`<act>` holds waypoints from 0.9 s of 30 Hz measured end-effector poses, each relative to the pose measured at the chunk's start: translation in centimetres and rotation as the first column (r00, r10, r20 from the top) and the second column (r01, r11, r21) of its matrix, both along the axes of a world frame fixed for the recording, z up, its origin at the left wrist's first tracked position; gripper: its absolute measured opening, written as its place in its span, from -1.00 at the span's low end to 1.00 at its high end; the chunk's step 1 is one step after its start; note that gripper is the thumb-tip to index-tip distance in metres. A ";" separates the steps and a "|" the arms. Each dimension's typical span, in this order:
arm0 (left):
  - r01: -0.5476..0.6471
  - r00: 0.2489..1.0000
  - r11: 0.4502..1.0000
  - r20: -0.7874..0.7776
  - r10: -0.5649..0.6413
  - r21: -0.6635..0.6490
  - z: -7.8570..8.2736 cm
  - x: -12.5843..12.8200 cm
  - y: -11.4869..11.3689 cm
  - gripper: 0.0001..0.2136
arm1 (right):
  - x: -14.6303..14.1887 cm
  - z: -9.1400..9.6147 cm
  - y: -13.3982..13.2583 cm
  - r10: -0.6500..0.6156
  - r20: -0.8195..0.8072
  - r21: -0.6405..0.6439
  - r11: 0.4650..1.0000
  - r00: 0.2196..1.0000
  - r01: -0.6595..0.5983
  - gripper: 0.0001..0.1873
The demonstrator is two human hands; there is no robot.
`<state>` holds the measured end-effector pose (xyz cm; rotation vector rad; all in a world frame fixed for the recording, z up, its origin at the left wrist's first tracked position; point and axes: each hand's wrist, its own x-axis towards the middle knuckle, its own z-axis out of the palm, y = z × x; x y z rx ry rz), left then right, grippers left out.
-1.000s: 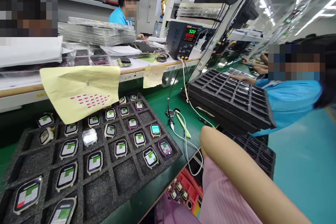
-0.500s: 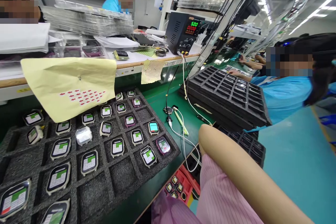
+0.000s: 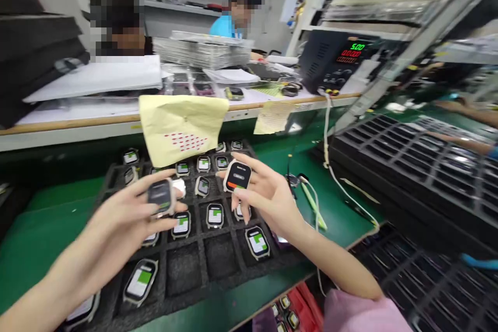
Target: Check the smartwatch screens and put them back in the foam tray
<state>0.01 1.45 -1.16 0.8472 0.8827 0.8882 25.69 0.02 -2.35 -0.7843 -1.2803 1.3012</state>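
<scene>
The left hand is nearer. Its fingers pinch a dark watch. Just beside it, a bit farther off, the right hand pinches a watch with a red bar, its other fingers spread. Both hang over the foam tray near the front edge of the green counter. Behind hangs a yellow paper, then a power box at the back right.

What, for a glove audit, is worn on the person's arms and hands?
The left hand and right hand are bare: no gloves, rings or wrist straps visible. A pink sleeve begins near the right elbow; no sleeve shows on the left.
</scene>
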 end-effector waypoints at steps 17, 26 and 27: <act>0.178 0.976 0.947 0.078 -0.206 0.267 -4.8 2.9 1.2 -0.51 | -1.7 -3.3 1.5 0.101 0.114 -0.103 0.991 0.988 -0.089 -0.48; 0.162 0.977 0.935 0.082 -0.197 0.315 -5.2 2.8 1.5 -0.51 | -1.5 -3.3 1.5 0.116 0.136 -0.124 0.987 0.984 -0.099 -0.45; 0.162 0.978 0.936 0.079 -0.195 0.313 -5.2 2.8 1.4 -0.51 | -1.5 -3.4 1.5 0.115 0.125 -0.117 0.988 0.985 -0.101 -0.48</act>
